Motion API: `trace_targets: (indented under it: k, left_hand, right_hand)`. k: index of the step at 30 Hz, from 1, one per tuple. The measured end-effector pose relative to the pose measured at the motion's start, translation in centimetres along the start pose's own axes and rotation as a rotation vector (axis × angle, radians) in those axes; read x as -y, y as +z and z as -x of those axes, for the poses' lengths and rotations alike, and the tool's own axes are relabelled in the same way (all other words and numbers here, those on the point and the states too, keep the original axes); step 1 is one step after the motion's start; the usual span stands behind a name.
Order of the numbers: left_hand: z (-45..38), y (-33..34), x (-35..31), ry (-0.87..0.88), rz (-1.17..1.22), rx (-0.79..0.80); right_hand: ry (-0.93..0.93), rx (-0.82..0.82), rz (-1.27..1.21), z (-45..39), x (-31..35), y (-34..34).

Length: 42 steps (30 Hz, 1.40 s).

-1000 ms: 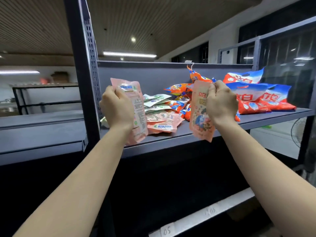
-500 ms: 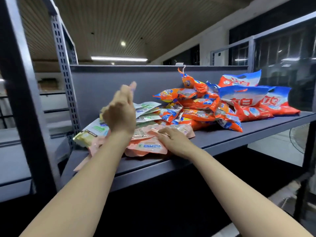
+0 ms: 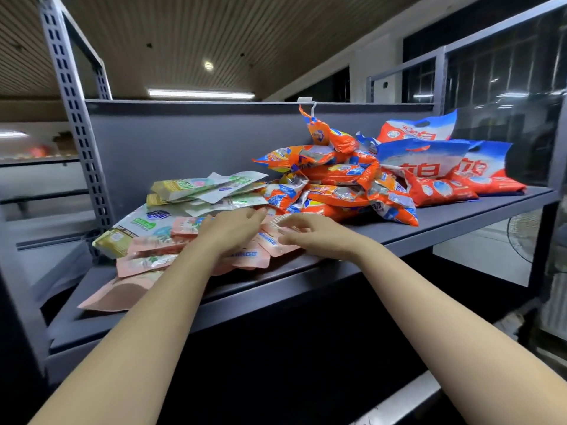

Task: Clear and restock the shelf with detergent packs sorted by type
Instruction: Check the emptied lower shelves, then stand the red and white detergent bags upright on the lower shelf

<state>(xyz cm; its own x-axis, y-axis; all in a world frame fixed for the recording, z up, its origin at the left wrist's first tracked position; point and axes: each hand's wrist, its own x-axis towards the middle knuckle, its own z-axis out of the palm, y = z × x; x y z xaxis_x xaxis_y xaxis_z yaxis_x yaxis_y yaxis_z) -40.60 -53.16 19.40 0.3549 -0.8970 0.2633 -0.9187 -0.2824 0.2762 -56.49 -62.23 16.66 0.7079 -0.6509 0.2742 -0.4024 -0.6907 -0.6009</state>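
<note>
On the grey shelf, both hands lie with loose, straight fingers on the pink packs, the left hand beside the right hand, near one orange heap and three blue-and-red bags.

At the centre of the frame, the left hand and the right hand are laid with relaxed fingers on the pink packs. Green-white packs, orange packs and blue-red bags are piled on the grey shelf.
</note>
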Motion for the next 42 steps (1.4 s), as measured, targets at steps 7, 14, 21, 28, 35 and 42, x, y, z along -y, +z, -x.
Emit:
trace_targets:
  k: [7, 14, 21, 28, 35, 42]
  left_hand:
    - [0.8, 0.8, -3.3, -0.148, -0.016, -0.285]
    - [3.7, 4.7, -10.6, -0.159, -0.133, -0.444]
    - [4.7, 9.9, -13.7, -0.248, -0.297, -0.390]
    - [5.4, 9.7, -18.5, -0.260, -0.223, -0.438]
    - [5.5, 11.5, -24.2, -0.193, -0.153, -0.427]
    - [2.5, 14.1, -30.4, -0.077, -0.038, -0.423]
  right_hand:
    - [-0.048, -0.047, 0.007, 2.6, -3.1, -4.5]
    - [-0.112, -0.114, 0.152, 7.8, -9.2, -10.3]
    - [-0.118, -0.039, 0.108, 11.3, -14.5, -12.9]
    - [-0.088, 0.006, 0.125, 13.5, -18.1, -15.9]
    - [-0.049, -0.023, 0.169, 16.4, -22.7, -20.0]
    - [-0.017, -0.110, 0.219, 17.0, -28.0, -24.7]
